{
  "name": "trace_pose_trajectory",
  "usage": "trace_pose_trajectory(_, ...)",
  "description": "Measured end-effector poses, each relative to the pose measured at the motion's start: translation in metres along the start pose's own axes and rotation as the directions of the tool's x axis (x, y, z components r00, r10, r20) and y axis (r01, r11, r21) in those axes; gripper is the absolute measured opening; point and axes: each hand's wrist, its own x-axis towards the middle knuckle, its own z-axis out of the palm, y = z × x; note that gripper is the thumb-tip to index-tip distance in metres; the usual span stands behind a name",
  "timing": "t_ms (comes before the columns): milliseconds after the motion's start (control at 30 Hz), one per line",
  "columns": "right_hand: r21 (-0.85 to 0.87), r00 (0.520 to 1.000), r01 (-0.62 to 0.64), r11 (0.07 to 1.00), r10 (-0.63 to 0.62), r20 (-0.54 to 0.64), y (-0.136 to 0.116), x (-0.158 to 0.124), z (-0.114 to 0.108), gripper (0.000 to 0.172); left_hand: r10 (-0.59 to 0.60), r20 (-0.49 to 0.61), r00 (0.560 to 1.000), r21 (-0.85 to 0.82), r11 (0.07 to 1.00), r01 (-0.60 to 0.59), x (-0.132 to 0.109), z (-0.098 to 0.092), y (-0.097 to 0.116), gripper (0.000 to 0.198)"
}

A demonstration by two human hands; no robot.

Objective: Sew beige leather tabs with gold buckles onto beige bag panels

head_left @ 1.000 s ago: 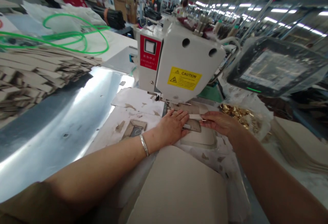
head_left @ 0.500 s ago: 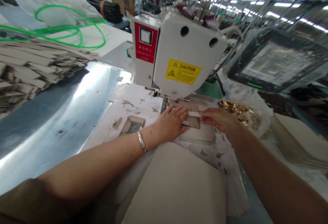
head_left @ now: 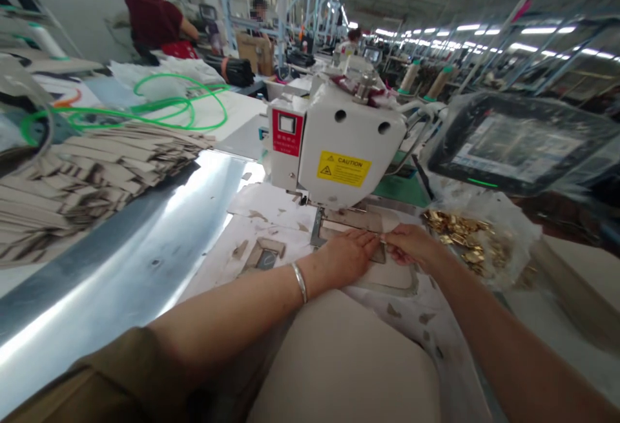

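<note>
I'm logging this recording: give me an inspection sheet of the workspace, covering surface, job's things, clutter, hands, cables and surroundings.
Surface: shiny metal tabletop at left; white sheets beside the work.
Job's things: beige panel partly under the hands, near the machine head; another large panel nearer the wearer.
Clutter: beige strips heaped at left; scraps on the sheets; gold-coloured pieces in clear plastic at right.
Hands: left hand palm down, fingers extended; right hand with fingers curled beside the left's fingertips; its grip is unclear.
Cables: green cord looped on the far-left table.
Surroundings: plastic-covered screen at right; co-worker at upper left.
</note>
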Motion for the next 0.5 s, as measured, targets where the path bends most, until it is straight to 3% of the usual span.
trace_pose_trajectory(200,-0.035,1.0,0.02,0.999,-0.021,-0.018,0.002,-0.003,0.002,0.023,-0.166,-0.023,0.986,0.019,0.986,0.166,-0.041,-0.023,-0.017,0.047)
trace_pose_trajectory(300,-0.013,0.999,0.031,0.999,-0.031,0.021,-0.002,-0.01,0.0,0.022,-0.194,-0.047,0.98,0.04,0.98,0.196,-0.058,-0.03,-0.023,0.045)
trace_pose_trajectory(500,-0.012,0.985,-0.045,0.999,0.046,0.168,-0.009,-0.009,-0.009,0.018,-0.186,-0.072,0.98,0.054,0.98,0.19,-0.058,-0.022,-0.023,0.044)
